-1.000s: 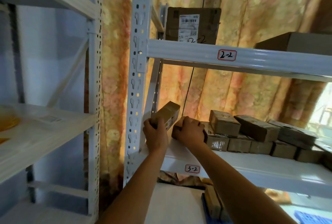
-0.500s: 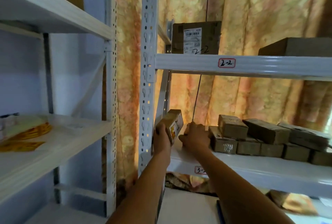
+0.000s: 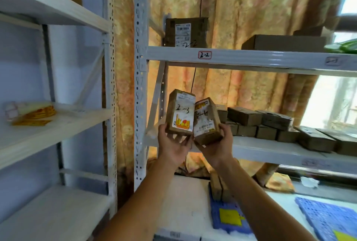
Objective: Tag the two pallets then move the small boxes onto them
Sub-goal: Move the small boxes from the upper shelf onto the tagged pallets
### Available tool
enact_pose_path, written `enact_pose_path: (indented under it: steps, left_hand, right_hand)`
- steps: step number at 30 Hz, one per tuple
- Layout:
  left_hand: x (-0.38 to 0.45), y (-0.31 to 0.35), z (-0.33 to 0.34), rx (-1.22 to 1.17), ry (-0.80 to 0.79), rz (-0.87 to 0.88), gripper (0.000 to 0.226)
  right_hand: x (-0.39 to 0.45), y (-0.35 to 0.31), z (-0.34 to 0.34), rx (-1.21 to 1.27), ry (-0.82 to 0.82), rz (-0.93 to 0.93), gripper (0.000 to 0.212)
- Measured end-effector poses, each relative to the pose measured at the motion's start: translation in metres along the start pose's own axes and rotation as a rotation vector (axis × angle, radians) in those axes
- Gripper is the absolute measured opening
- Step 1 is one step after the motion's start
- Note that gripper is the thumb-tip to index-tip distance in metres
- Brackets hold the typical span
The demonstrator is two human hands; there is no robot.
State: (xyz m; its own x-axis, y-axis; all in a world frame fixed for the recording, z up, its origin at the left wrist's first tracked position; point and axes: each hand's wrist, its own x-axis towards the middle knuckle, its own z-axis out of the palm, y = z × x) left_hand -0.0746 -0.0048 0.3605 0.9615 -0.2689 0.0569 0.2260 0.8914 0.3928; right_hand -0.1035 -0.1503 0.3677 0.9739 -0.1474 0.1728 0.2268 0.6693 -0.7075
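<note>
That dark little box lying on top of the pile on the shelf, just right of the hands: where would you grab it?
Take the top dark box across its two long sides, coming from above and the front. It lies flat on the row of small boxes with its top and front edge exposed. Its neighbour sits close on the right, so an end-to-end grip looks more awkward.

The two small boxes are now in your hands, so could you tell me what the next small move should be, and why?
Probably lower both boxes toward the blue pallets on the floor. The left hand holds a box marked 2-3, the right hand holds another box with handwriting I cannot read surely. Both are lifted clear of the shelf, and each pallet shows a yellow tag.
</note>
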Motion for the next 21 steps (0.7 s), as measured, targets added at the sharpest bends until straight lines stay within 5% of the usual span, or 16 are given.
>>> enact_pose_path:
  steps: [8,21]
  left_hand:
    - [-0.118,-0.119,-0.051,-0.118,-0.244,-0.154,0.049]
    - [-0.142,-0.277,-0.159,-0.104,0.321,-0.312,0.064]
  right_hand:
    - [-0.144,-0.045,-0.11,0.029,-0.119,0.15,0.06]
    - [-0.187,-0.005,-0.288,-0.322,0.19,0.434,0.079]
